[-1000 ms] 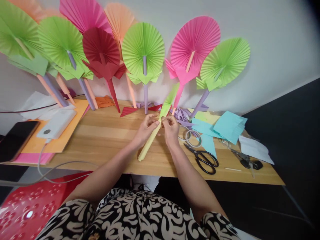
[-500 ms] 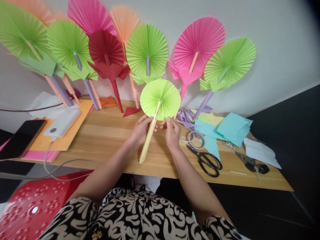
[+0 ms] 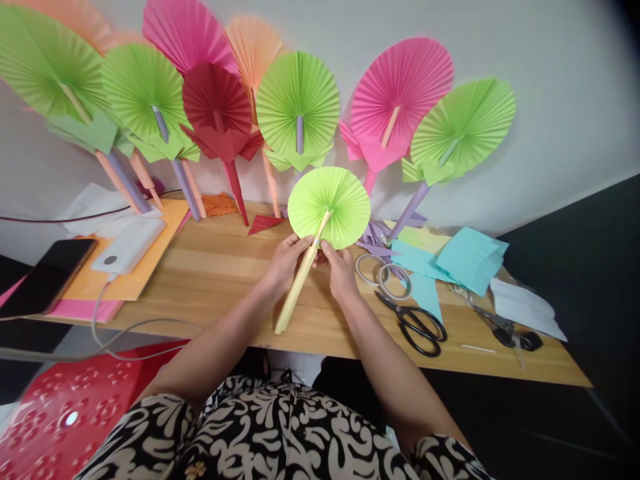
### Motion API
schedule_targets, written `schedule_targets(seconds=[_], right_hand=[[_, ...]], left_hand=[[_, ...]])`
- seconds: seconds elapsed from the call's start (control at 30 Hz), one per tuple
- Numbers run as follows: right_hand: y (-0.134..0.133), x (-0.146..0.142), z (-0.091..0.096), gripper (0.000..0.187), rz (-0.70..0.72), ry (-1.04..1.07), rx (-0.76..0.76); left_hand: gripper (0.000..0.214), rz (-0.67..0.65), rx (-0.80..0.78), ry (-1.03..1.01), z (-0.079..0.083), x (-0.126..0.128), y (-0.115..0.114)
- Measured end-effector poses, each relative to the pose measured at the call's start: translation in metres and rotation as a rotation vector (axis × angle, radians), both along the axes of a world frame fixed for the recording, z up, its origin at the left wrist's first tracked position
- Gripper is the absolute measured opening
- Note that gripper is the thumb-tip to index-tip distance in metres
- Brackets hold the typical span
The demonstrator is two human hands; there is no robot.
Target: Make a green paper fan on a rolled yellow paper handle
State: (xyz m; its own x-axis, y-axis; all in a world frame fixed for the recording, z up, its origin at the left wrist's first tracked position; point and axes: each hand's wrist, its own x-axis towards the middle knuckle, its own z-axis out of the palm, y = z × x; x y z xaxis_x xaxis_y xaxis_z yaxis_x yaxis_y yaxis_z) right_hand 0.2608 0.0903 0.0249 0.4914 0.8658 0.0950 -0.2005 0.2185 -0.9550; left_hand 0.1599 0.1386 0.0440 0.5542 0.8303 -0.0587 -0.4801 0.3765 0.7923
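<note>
Both hands hold a lime-green pleated paper fan spread into a full circle above the wooden table. Its pale yellow rolled handle slants down to the left. My left hand grips the handle from the left just under the disc. My right hand pinches the handle's top at the disc's lower edge. Several finished fans lean against the white wall behind, among them a green one and a pink one.
Black scissors and two tape rings lie right of my hands, with blue paper sheets and a second tool beyond. A power bank, phone and orange paper lie at left. A red plastic stool stands below.
The folded green strip has been fanned out into a full round disc on the yellow handle. My right hand moved in to the handle's top; the fan shifted slightly right.
</note>
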Motion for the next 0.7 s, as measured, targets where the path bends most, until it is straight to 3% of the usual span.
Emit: schedule_targets(seconds=[0.47,0.7], right_hand=[[-0.0026,-0.0034,0.0009,0.024,0.041,0.043,0.063],[-0.0007,-0.0033,-0.0042,0.027,0.041,0.072,0.033]], left_hand=[[0.033,-0.06,-0.089,0.114,0.0052,-0.0018,0.0012],[0.037,-0.042,-0.079,0.057,-0.0012,0.0,0.0002]])
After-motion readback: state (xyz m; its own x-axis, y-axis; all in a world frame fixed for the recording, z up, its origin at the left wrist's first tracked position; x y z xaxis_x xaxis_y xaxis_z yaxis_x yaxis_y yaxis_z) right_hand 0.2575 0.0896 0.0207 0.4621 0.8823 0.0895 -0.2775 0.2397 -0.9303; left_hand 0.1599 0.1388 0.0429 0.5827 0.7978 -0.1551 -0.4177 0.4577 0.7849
